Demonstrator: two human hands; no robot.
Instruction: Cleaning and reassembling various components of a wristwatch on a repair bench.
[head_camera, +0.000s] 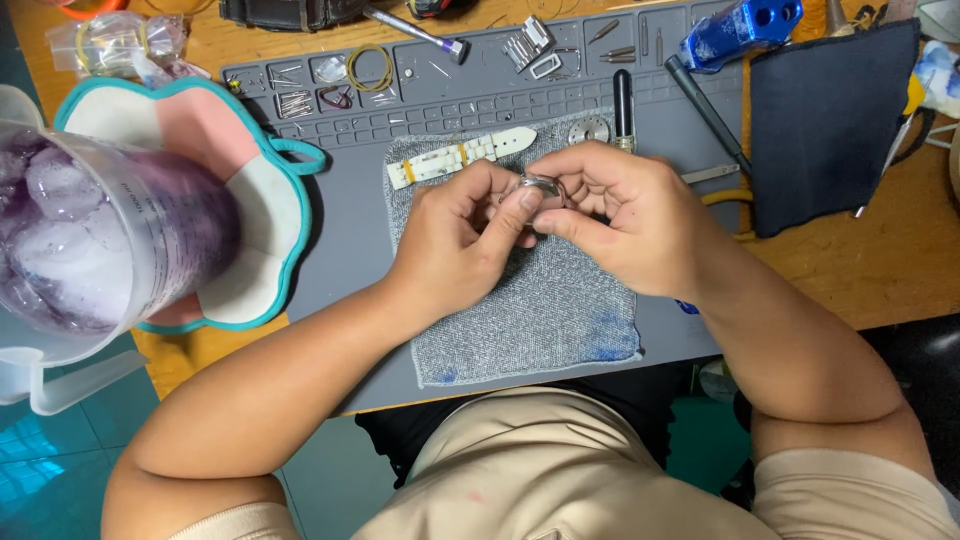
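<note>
**Here, two hands pinch a small watch case over a grey cloth**

Both hands meet above the middle of the grey cloth, which lies on a grey work mat spread over the wooden tabletop. The left hand and the right hand are pressed close together, fingertips clamped on a small round metal watch case held between them, just above the cloth. The left thumb lies against the near side of the case; the right fingers curl round its far side. Much of the case is hidden by the fingers.

Just beyond the hands, a white watch strap lies flat across the top edge of the cloth. Near it to the right sits a small round metal disc, and beside that a black-handled tool stands on end toward the mat's trays. A second dark tool lies slanted further right. The mat's upper compartments hold small parts, a yellow ring among them.

On the left, a clear plastic jug with purplish contents stands on a flower-shaped pad with a teal rim. At the right lies a dark cloth pouch, and a blue tool rests at the top.
</note>
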